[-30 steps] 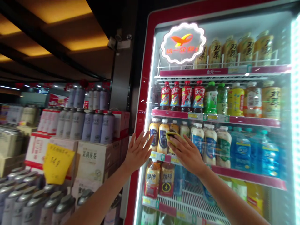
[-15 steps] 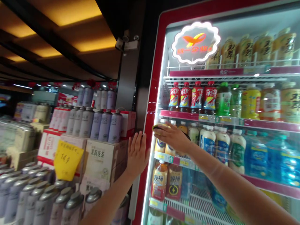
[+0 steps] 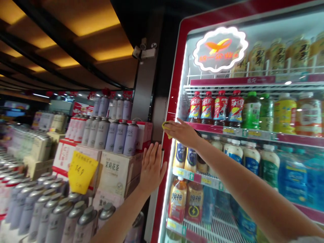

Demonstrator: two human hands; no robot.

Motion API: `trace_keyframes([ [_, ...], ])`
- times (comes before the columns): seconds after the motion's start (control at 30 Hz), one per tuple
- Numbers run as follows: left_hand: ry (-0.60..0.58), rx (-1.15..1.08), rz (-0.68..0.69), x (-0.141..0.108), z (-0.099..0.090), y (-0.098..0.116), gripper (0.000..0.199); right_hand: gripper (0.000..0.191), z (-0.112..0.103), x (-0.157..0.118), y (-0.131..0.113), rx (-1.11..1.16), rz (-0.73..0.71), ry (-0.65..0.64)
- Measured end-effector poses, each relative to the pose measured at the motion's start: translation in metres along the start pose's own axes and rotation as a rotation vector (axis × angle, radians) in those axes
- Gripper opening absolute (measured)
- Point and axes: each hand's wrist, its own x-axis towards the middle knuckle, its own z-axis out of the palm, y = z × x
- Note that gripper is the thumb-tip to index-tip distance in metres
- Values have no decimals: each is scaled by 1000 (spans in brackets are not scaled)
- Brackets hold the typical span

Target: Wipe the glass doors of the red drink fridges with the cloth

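A tall drinks fridge [image 3: 174, 81] with a red frame and a glass door fills the right side. My right hand [image 3: 183, 133] presses a yellow cloth [image 3: 167, 129] against the left part of the door, where glass meets red frame. Part of the cloth is hidden under the fingers. My left hand [image 3: 152, 168] is raised with its fingers stretched out, against the fridge's left side edge, and holds nothing. Behind the glass, red-capped bottles [image 3: 207, 108] stand on a shelf just right of my right hand.
Silvery and lilac cans [image 3: 58, 216] stand in rows at the lower left. Stacked cartons [image 3: 118, 168] carry more cans, with a yellow price sign [image 3: 82, 172] in front. A dark pillar [image 3: 145, 84] rises behind the fridge's left side. A lit sign [image 3: 220, 49] glows on the door.
My right hand and the cloth have moved up and left, from the glass onto the red frame's edge. The view has shifted slightly; my left hand stays at the fridge's side.
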Motion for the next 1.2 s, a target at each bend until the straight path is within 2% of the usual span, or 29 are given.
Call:
trace_keyframes([
  [0.07, 2, -8, -12, 2, -1, -1, 72, 35, 2, 8, 2, -23, 68, 36],
  [0.2, 22, -5, -24, 1, -4, -3, 71, 31, 9, -1, -15, 33, -88, 31],
  [0.27, 27, -2, -16, 3, -3, -2, 70, 31, 8, -6, -16, 38, -101, 13],
  [0.33, 24, 0, -9, 8, 0, 0, 71, 34, 1, -8, -8, 3, 0, 11],
  [0.43, 19, -10, -5, 20, 7, 4, 73, 40, -11, -18, 1, -69, 252, 63],
  [0.5, 28, -27, -3, 27, 9, 5, 73, 42, -13, -36, -10, -111, 388, 111],
  [0.57, 46, -45, -8, 33, 10, 5, 72, 43, -8, -58, -37, -143, 423, 135],
  [0.6, 57, -52, -12, 35, 10, 5, 72, 41, -4, -68, -51, -148, 371, 128],
  [0.67, 77, -66, -18, 40, 11, 7, 72, 35, 5, -79, -73, -135, 168, 107],
  [0.73, 92, -85, -14, 46, 15, 11, 72, 32, 8, -80, -73, -121, 85, 81],
  [0.8, 104, -99, 1, 54, 21, 18, 71, 35, 1, -77, -53, -125, 188, 84],
  [0.9, 118, -90, 33, 61, 29, 28, 72, 45, -18, -85, -17, -168, 476, 156],
  [0.97, 118, -86, 50, 63, 30, 33, 73, 51, -27, -103, -11, -209, 642, 214],
  [1.03, 118, -95, 57, 64, 30, 38, 73, 55, -29, -123, -23, -237, 706, 224],
  [1.13, 116, -127, 78, 70, 32, 49, 72, 59, -25, -138, -45, -225, 539, 118],
  [1.2, 105, -164, 95, 77, 36, 59, 70, 57, -25, -137, -41, -206, 426, 44],
])
